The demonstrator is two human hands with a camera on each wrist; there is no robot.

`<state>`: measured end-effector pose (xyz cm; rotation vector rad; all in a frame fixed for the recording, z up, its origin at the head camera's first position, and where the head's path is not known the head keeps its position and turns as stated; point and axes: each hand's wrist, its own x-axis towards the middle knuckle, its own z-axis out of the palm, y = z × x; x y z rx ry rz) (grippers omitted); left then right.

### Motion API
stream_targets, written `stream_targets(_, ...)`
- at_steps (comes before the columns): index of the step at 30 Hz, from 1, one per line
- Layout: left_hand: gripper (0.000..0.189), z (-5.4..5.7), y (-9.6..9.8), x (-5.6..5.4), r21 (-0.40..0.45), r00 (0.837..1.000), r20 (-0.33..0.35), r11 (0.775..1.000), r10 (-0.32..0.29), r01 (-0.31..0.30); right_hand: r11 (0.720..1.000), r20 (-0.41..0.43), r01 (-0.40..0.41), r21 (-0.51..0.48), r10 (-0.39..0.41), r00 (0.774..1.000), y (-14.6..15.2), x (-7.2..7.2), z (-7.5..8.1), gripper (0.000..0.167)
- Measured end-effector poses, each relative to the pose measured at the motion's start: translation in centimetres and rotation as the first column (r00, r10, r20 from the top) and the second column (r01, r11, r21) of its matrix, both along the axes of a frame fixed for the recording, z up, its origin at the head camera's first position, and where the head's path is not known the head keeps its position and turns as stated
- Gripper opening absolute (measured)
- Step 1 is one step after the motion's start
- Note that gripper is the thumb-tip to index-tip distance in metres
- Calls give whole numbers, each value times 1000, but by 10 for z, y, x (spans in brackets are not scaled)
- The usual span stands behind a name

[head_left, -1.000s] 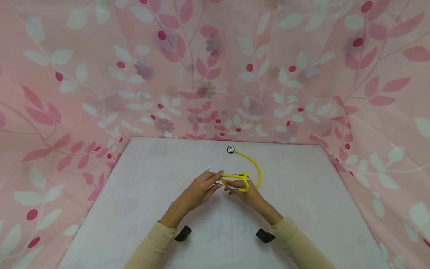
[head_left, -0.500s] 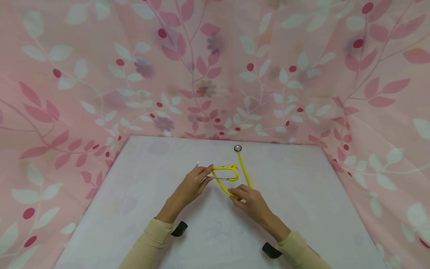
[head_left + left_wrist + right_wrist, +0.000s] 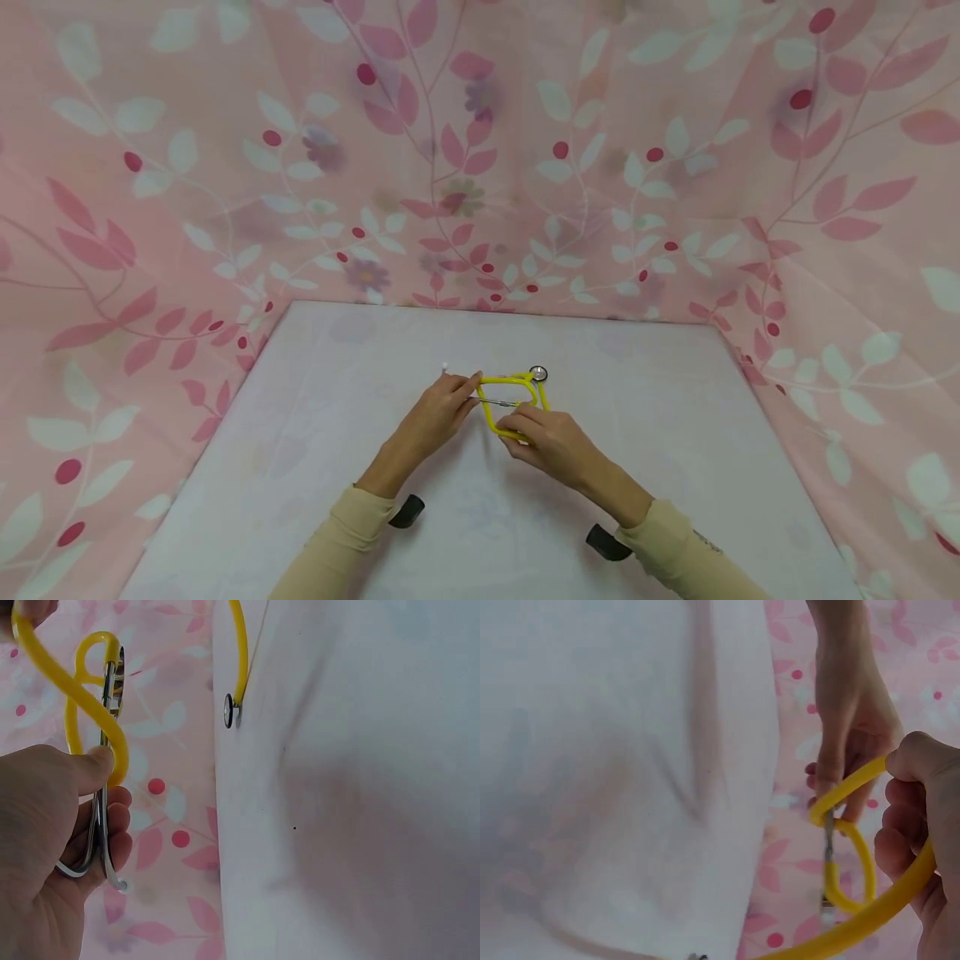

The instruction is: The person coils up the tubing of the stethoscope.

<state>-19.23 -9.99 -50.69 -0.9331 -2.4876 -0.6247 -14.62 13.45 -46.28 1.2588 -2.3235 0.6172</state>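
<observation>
Left grip (image 3: 437, 415) holds stethoscope (image 3: 508, 382) above white table (image 3: 667, 400), floral cloth (image 3: 510, 200) beyond.

Yellow stethoscope (image 3: 506, 381) — tubing (image 3: 64, 678) looped back

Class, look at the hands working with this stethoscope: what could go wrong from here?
The smooth yellow tubing bends in a loop between the left hand and right hand; if the right slips, the loop may spring open. Neither hand grips the round silver chestpiece with a black rim at the tubing's end, so it might swing and knock the white table. The left hand pinches tubing and shiny metal ear tubes together, so either could slide free.
</observation>
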Motion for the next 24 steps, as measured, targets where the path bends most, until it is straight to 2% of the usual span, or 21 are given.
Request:
stream_targets(6,52,1,4,8,-37,999,18,999,-39,40,997,52,-64,-46,67,996,5,-19,14,20)
stream_targets(11,51,7,5,17,-17,996,-1,996,-90,90,991,108,-68,-115,81,991,16,-38,25,23)
stream_targets(16,54,13,7,25,24,989,4,988,-150,150,982,154,-68,-176,96,983,25,-59,27,23)
stream_targets(20,54,14,8,28,46,982,-7,981,-190,190,965,277,-44,-260,119,953,29,-71,21,22)
stream_targets(24,55,16,8,29,65,972,-16,970,-233,234,944,419,-17,-329,162,894,32,-77,11,22)
